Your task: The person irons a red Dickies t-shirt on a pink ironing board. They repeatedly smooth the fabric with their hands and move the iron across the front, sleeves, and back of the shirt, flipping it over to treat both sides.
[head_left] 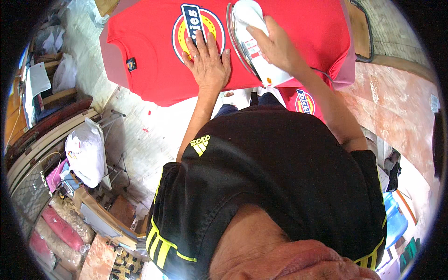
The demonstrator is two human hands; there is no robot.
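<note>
A red T-shirt (149,60) with a round printed badge on its front is spread over a pinkish-red board (112,67). My left hand (207,63) lies flat with spread fingers across the lower part of the badge. Beside it, my right hand (277,46) wraps round the handle of a white clothes iron (271,72). The iron rests on the shirt just right of the badge, and its metal edge shows on the left side. Its soleplate is hidden from view. A dark cord (322,72) runs behind my right forearm.
Another red printed cloth (303,105) hangs or lies just below the board, near my right forearm. To the left stand a white plastic bag (86,151) and a folding metal frame (114,121). Rolled fabrics (65,228) lie at lower left, and a blue container (395,217) sits at lower right.
</note>
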